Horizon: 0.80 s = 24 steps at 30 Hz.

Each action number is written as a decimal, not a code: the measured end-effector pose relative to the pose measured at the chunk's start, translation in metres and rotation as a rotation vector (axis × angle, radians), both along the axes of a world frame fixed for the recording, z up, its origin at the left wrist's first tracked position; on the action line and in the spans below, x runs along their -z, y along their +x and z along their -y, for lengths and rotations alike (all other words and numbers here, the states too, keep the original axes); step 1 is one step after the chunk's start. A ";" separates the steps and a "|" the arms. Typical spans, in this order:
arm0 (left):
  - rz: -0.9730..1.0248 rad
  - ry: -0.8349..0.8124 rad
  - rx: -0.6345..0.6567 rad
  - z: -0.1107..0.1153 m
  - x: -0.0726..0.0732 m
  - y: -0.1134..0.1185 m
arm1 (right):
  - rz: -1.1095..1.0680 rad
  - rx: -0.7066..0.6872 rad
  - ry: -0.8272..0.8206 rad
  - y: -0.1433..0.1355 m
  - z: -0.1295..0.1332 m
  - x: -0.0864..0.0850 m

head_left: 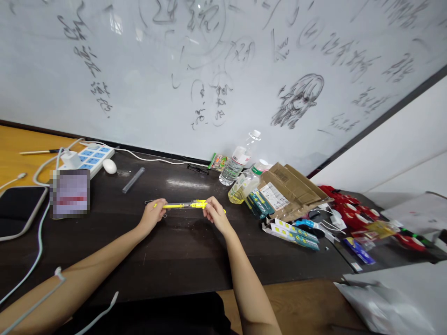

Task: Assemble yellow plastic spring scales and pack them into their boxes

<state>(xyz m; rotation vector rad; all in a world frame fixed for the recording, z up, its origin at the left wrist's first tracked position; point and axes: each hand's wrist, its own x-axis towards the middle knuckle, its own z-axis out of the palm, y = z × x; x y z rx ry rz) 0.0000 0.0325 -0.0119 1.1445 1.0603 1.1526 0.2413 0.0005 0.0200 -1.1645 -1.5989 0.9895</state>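
Note:
A slim yellow pen [179, 205] with a clear middle section is held level above the dark table. Its left end lies in the closed fingers of my left hand [153, 214]. The fingers of my right hand [213, 213] are closed round its other end, and a bit of yellow shows past them. A thin dark piece sticks out beyond my left fingertips, too small to make out. Behind my left hand, a clear plastic tube [133, 180] lies on the table.
A power strip [93, 158], a white egg-shaped object [109, 166] and a phone [21, 209] are at the left. Right of my hands stand two bottles [235, 165] [246, 184], beside cardboard [289, 188] and printed boxes [293, 234]. White cables hang near my left forearm.

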 end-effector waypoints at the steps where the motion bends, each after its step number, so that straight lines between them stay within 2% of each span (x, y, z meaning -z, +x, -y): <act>1: -0.001 -0.005 -0.002 0.000 0.000 0.000 | 0.006 -0.004 -0.002 0.000 0.000 0.001; 5: -0.002 -0.002 0.008 -0.001 0.001 0.000 | 0.071 0.023 -0.010 0.001 -0.002 0.004; 10: -0.006 -0.001 0.002 -0.001 0.002 0.001 | 0.008 0.000 0.005 0.001 -0.001 0.002; 17: -0.017 0.010 0.016 -0.001 0.002 0.000 | 0.061 0.025 -0.014 0.000 -0.002 0.003; 21: -0.019 0.010 0.011 0.000 0.000 0.000 | -0.004 -0.024 -0.016 -0.001 -0.001 0.002; 24: -0.018 0.010 0.020 0.000 0.000 0.000 | 0.057 -0.020 -0.025 -0.001 0.000 0.001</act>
